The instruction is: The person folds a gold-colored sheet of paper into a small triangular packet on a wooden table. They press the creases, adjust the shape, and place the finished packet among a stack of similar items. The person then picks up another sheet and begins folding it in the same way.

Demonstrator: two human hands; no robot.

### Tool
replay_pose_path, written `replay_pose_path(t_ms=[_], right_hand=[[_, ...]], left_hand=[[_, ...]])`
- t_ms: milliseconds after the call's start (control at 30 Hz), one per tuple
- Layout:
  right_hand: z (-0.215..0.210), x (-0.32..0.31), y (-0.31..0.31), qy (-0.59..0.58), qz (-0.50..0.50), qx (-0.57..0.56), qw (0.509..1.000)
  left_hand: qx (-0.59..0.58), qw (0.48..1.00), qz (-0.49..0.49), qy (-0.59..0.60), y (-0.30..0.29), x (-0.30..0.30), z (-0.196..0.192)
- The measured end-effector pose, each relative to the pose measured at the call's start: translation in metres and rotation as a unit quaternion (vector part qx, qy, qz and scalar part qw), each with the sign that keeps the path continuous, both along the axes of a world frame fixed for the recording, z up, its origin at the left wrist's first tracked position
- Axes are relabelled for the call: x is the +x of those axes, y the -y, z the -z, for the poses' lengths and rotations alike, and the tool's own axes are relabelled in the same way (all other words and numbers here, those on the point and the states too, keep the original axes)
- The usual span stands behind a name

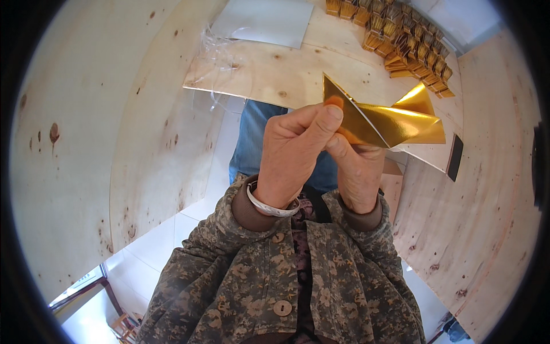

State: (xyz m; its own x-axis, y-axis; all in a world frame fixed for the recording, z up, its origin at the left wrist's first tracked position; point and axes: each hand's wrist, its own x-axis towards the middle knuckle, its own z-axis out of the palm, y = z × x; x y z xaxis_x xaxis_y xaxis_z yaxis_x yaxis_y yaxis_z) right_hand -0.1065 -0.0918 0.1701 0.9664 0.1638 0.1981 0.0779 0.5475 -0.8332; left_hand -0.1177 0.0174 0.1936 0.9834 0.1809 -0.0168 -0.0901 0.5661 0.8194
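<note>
A sheet of shiny gold foil paper point(401, 123), partly folded with slanting creases and pointed corners, is held up above the near edge of the table. My left hand point(298, 146) pinches its left end between thumb and fingers. From below, my right hand point(361, 172) grips the lower edge near the middle, with its thumb close to my left thumb; most of its fingers are hidden behind the paper. The right part of the paper stands free, one flap pointing up. A silver bangle point(272, 209) circles my left wrist.
Rows of gold-brown folded bundles point(401, 43) sit at the table's far right. A pale flat sheet point(263, 22) lies at the back, beside tangled clear plastic strips point(215, 54). Wooden boards point(74, 126) flank both sides. A cardboard box point(392, 186) shows below my right hand.
</note>
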Motion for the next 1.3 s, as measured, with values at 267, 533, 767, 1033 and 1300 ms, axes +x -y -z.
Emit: replay_pose_path(t_ms=[267,533,767,1033,1300], right_hand=[[0.001,-0.005,0.000,0.003,0.032,-0.012,0.999],[-0.002,-0.014,-0.003,-0.007,0.042,-0.002,0.999],[-0.001,-0.017,-0.007,-0.023,0.055,0.007,0.998],[0.001,-0.018,-0.012,-0.014,0.073,0.016,0.997],[0.002,-0.020,-0.013,-0.020,0.072,0.020,0.997]], left_hand=[[0.020,1.000,-0.001,0.011,0.001,-0.004,0.004],[0.009,0.999,0.031,-0.014,-0.001,0.000,-0.006],[0.015,0.999,0.035,-0.024,0.000,0.000,-0.011],[-0.014,1.000,-0.010,-0.011,0.004,0.006,-0.010],[0.006,0.999,-0.011,-0.042,0.003,0.003,-0.014]])
